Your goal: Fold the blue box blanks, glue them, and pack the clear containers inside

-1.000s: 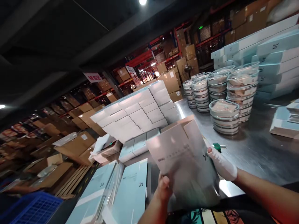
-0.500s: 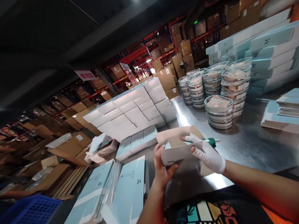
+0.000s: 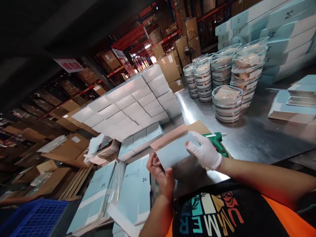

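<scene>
A light-blue cardboard box (image 3: 174, 149) with a pale tan flap along its far edge is held above the metal table between both hands. My left hand (image 3: 161, 174), bare, grips its left end, fingers behind and thumb at the near side. A white glove with bare fingertips covers my right hand (image 3: 206, 153), which clasps the right end with the thumb on the blue face. Just beyond the right hand, a green glue gun (image 3: 217, 142) lies on a piece of brown cardboard (image 3: 198, 126).
Stacked clear round containers (image 3: 227, 105) stand on the metal table (image 3: 251, 138). A wall of white boxes (image 3: 133, 110) rises at the back left. Flat blue cartons (image 3: 134, 187) lie to the left, more blue boxes (image 3: 283, 49) at the right. A blue crate (image 3: 37, 215) sits lower left.
The box has turned from an opened-up, edge-on look to showing its blue face. Both hands still hold it. More of the glue gun shows now, and the view has shifted.
</scene>
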Tool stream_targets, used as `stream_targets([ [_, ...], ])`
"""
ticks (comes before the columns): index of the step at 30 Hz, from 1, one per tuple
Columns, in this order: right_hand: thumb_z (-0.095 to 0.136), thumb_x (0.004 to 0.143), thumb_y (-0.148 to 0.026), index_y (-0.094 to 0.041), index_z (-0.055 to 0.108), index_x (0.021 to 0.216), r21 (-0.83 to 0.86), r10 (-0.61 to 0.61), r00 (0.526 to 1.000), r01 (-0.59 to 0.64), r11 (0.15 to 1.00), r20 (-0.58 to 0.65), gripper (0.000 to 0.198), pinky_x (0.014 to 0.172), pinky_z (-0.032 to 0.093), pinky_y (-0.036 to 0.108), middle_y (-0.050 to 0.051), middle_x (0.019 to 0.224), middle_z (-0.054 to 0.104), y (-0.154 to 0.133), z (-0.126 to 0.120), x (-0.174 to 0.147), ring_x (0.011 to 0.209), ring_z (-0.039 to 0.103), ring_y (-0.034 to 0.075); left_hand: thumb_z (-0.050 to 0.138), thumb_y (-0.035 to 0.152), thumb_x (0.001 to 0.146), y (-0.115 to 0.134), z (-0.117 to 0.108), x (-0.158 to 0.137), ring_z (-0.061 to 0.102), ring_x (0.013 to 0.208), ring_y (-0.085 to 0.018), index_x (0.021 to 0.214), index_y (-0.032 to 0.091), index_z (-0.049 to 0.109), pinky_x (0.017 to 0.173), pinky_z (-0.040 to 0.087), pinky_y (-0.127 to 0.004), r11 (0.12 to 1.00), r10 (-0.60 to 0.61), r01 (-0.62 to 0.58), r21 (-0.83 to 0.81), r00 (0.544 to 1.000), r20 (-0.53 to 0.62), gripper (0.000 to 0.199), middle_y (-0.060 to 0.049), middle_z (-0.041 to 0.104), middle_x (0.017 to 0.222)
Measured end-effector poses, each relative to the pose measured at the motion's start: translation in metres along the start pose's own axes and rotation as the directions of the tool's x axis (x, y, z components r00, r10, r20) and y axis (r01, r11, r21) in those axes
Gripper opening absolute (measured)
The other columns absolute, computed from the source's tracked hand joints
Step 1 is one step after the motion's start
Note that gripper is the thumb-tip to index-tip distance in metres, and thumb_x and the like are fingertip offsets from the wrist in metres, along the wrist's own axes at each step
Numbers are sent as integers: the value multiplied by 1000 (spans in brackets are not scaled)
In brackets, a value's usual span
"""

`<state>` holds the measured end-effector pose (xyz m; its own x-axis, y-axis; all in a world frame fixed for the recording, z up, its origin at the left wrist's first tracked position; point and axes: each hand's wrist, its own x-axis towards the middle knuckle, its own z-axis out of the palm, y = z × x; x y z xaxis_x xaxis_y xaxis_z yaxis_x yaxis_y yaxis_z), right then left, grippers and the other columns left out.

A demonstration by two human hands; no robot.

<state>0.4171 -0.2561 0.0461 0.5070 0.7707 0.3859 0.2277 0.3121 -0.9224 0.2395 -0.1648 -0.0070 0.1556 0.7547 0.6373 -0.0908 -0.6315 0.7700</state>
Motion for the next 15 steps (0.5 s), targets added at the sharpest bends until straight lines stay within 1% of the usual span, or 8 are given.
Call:
stream_targets([
  [1, 67, 94, -45, -20, 71, 123, -49, -28, 999, 26, 998, -42, 38, 100, 60, 42, 8, 114, 78, 1, 1, 1, 102, 73, 25, 60, 88, 87, -4, -1, -1, 63, 127, -33, 152, 30, 45, 107, 53, -45, 999, 36, -36, 11, 999, 3, 88, -15, 58, 144],
  [3, 66, 90, -32, -23, 66, 135, -82, -129, 989, 123, 989, -76, 45, 112, 55, 44, 9, 130, 75, 2, 0, 2, 119, 70, 26, 66, 85, 87, -11, -7, 1, 64, 127, -33, 144, 29, 55, 116, 48, -48, 980, 172, -179, 83, 982, 84, 81, -13, 65, 135],
  [6, 68, 92, -36, -27, 60, 145, -33, -228, 973, 228, 973, 19, 55, 116, 53, 46, 10, 144, 70, 4, -18, 8, 133, 66, 27, 80, 71, 86, -20, -19, 8, 68, 112, -29, 120, 25, 71, 119, 45, -49, 911, 343, -377, 166, 918, 201, 57, -6, 72, 112],
  [8, 65, 99, -52, -26, 63, 142, -26, -155, 985, 158, 987, 77, 50, 104, 61, 43, 10, 134, 74, 8, -45, 18, 118, 72, 26, 84, 65, 86, -23, -27, 13, 68, 113, -29, 118, 25, 74, 115, 46, -45, 913, 336, -367, 176, 924, 183, 52, -6, 72, 111],
  [10, 49, 106, -63, -24, 65, 137, -146, 14, 1000, -14, 989, 1, 52, 88, 64, 39, 11, 125, 76, 15, -81, 30, 99, 76, 24, 85, 65, 85, -24, -34, 17, 67, 115, -29, 119, 24, 74, 109, 49, -43, 944, 263, -278, 179, 959, 104, 55, -7, 71, 114],
  [11, 40, 109, -61, -21, 65, 135, -272, 97, 992, -117, 955, -87, 53, 83, 64, 37, 14, 126, 76, 20, -99, 36, 94, 76, 23, 84, 66, 84, -24, -36, 19, 67, 115, -29, 120, 23, 73, 106, 50, -42, 959, 220, -225, 174, 974, 50, 57, -7, 70, 115],
  [13, 30, 112, -50, -17, 66, 131, -594, 214, 957, -288, 751, -194, 53, 83, 62, 38, 18, 127, 76, 33, -130, 43, 95, 77, 25, 80, 71, 85, -24, -40, 21, 67, 110, -29, 123, 21, 70, 101, 52, -43, 978, 156, -146, 151, 986, -54, 64, -8, 69, 116],
  [15, 42, 107, -46, -15, 74, 112, -757, 301, 937, -325, 567, -177, 45, 88, 59, 40, 20, 115, 79, 48, -145, 41, 101, 76, 30, 74, 75, 87, -25, -41, 24, 67, 108, -28, 125, 21, 68, 99, 54, -43, 983, 134, -116, 139, 983, -124, 66, -8, 68, 115],
])
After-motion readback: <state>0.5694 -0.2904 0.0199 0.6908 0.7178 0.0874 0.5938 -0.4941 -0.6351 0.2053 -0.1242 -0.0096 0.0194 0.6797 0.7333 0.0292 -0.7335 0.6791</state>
